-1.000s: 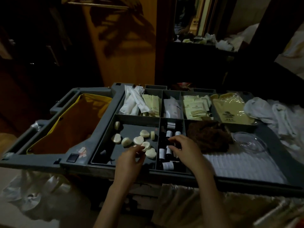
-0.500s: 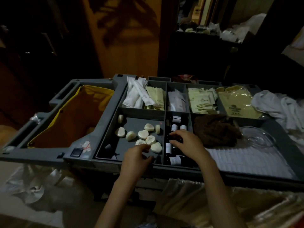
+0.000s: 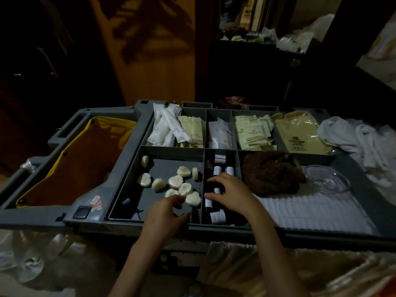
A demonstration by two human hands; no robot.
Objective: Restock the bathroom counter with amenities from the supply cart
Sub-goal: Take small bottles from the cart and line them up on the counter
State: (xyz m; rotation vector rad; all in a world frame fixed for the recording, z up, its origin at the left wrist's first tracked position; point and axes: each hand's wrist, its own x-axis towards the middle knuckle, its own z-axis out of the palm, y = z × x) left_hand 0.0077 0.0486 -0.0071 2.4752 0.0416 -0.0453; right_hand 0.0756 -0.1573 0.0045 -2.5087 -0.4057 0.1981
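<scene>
Left hand (image 3: 167, 213) fingertips on wrapped soap (image 3: 172, 192), grasp unclear — light, slick, pinch edges; right hand (image 3: 232, 192) grips small bottle (image 3: 216, 190)

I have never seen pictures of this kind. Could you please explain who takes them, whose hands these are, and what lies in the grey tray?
There is no machine here. A person wears a camera on the head, so every picture looks down at that person's own two hands. They work at a grey supply cart divided into compartments. The left hand reaches among small round soaps. The right hand lies over small dark bottles with white labels. The light is dim, so I cannot tell whether either hand grips anything. Behind lie white sachets and pale green packets; to the right are a brown cloth and a clear glass dish.
</scene>
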